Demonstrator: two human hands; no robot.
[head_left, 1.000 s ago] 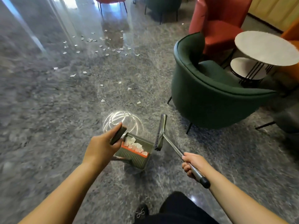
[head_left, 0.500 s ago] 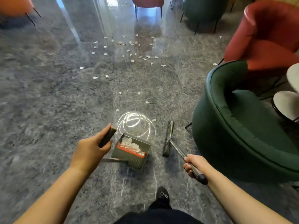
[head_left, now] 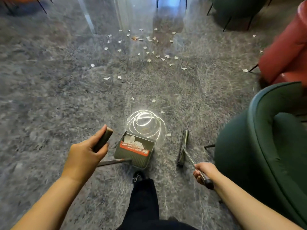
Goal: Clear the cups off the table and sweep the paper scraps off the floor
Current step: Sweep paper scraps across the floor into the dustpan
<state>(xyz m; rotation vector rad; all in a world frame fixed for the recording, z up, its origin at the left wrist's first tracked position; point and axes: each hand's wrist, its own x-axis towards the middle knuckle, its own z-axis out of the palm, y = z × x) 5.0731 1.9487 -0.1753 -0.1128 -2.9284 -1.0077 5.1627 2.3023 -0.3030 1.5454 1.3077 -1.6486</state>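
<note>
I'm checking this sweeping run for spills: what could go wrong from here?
1. The dustpan, held by the left hand, already carries scraps; tipping it while walking could drop them again.
2. The broom in the right hand hangs close to the green armchair and might catch on it.
3. Paper scraps lie widely scattered ahead; some beside the red chair could be missed.

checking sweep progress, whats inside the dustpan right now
The dustpan holds a few white paper scraps at its far end, behind the red comb strip. Anything under those scraps is hidden.
</note>
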